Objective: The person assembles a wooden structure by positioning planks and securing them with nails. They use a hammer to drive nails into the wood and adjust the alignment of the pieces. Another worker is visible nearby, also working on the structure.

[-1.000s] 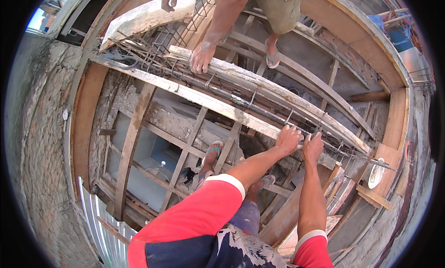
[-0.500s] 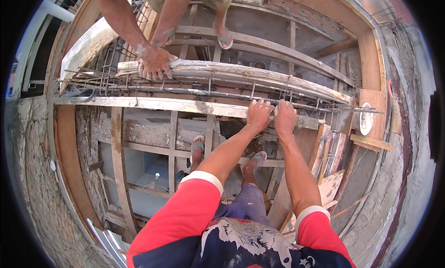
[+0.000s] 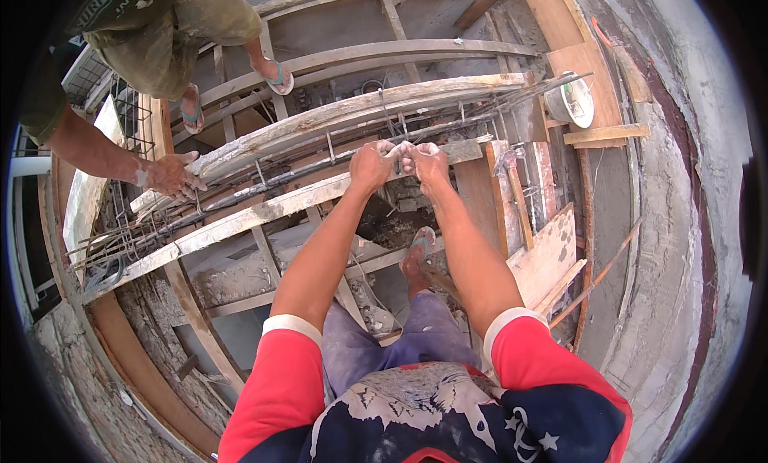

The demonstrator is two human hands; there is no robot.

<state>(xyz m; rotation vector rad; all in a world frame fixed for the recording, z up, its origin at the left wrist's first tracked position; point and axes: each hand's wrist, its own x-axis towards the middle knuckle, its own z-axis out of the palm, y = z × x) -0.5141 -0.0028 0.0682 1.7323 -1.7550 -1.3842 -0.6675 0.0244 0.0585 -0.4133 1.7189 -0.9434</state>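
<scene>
Head view, read from left to right. At the far left a co-worker's hand point(image 3: 170, 175) rested flat, fingers spread, on the left end of the rebar cage point(image 3: 264, 179), which lay in a long wooden beam form point(image 3: 240, 219) running from lower left to upper right. The co-worker stood above on cross timbers in blue sandals point(image 3: 276, 75) and khaki shorts point(image 3: 172, 35). Near the middle, the person's left hand point(image 3: 373, 164) was curled into a tight fist around the bars of the cage, knuckles up. Just beside it and touching it, the right hand point(image 3: 429, 162) was likewise closed, fingers pinched at the same spot on the bars; whether a tie wire lay between the fingertips could not be told. Both forearms reached up from red sleeves point(image 3: 280, 383) at the lower edge. Below the hands, the person's sandalled foot point(image 3: 418, 251) stood on a timber of the scaffold. Right of the hands, a vertical plank point(image 3: 480, 199) met the form. Farther right, a white bucket point(image 3: 570, 101) sat on a wooden ledge point(image 3: 604, 133) against the grey concrete wall point(image 3: 680, 247).
</scene>
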